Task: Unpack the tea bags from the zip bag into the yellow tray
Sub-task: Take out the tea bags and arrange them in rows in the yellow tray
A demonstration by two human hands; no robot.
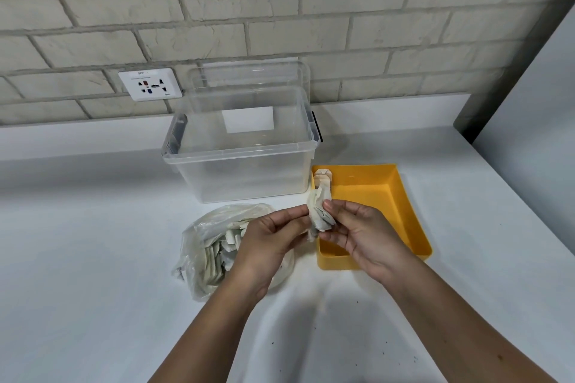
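Counter (93,258), viewed from above. A storage box (242,171) stands at rear centre, its lid (249,74) apparently propped behind it against the wall. A socket plate (150,84) sits on the wall left of it. The tray (401,196) lies right of and before the box, with stacked tea bags (323,177) in its far-left corner. The zip bag (211,246) lies left of the tray. Between the two, the left hand (267,239) and right hand (364,236) hold a bunch of tea bags (320,214).

Pale brick wall (280,9), socket (150,84), white counter (77,242).
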